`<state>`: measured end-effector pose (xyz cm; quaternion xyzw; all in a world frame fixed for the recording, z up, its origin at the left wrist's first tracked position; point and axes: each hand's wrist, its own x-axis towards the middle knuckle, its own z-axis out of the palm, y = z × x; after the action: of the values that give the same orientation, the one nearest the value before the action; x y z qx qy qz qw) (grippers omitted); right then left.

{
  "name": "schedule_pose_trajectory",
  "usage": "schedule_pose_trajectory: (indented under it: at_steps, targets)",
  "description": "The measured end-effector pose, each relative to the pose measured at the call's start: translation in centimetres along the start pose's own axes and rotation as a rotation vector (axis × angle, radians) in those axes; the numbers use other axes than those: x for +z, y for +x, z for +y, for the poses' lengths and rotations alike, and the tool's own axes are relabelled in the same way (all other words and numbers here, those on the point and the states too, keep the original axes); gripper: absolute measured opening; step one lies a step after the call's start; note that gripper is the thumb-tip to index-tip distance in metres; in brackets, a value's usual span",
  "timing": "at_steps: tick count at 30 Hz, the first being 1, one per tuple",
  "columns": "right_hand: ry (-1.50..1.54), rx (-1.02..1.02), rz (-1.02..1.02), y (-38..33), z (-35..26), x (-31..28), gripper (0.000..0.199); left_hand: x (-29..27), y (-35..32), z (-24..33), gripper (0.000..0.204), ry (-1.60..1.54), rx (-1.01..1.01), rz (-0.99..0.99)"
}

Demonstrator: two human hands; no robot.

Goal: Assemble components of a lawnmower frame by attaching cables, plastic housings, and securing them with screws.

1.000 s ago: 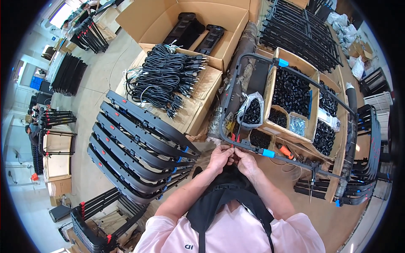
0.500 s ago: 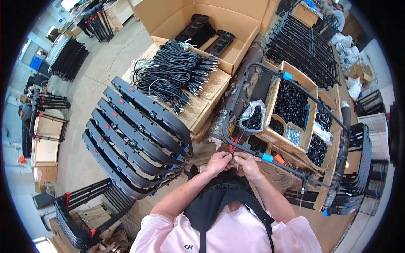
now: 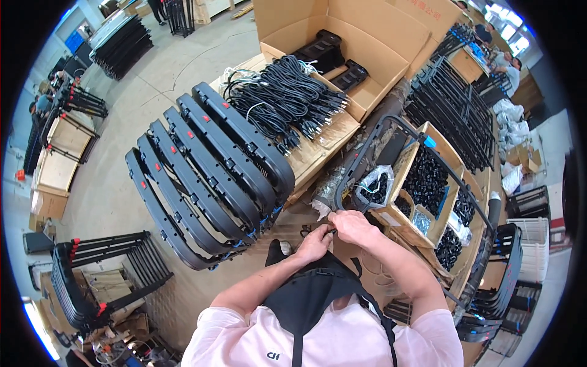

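Slim black tubular frame (image 3: 356,156), rounded corners, bright blue sleeve (image 3: 430,141), spanning the parts box (image 3: 391,216), right hand (image 3: 356,227) and left hand (image 3: 315,243) by its near corner, fingers bunched, grip unclear

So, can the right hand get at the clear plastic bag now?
Probably yes: the clear plastic bag sits just beyond the right hand, mouth open; the black tubular frame runs nearby but seems not to block it.
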<state>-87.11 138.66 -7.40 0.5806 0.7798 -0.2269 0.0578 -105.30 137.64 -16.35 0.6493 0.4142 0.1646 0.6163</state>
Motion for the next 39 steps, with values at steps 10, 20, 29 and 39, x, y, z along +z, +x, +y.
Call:
schedule_pose_trajectory:
  at_steps: [10,20,29,39]
  targets:
    - [0.042,-0.002,0.029,-2.5,0.8,-0.2,0.018,-0.9,0.3,-0.1,0.027,-0.064,-0.034,-0.038]
    - [0.392,-0.115,0.206,-2.7,1.8,1.1,0.019,-1.8,1.0,0.0,0.023,-0.301,-0.158,-0.15]
    - [0.283,-0.367,0.305,-1.6,2.5,1.2,0.014,-2.4,1.5,0.4,0.024,-0.279,-0.174,-0.174]
    - [0.102,-0.336,0.254,-1.2,1.9,1.5,0.006,-2.4,1.5,1.1,0.026,-0.329,-0.3,-0.169]
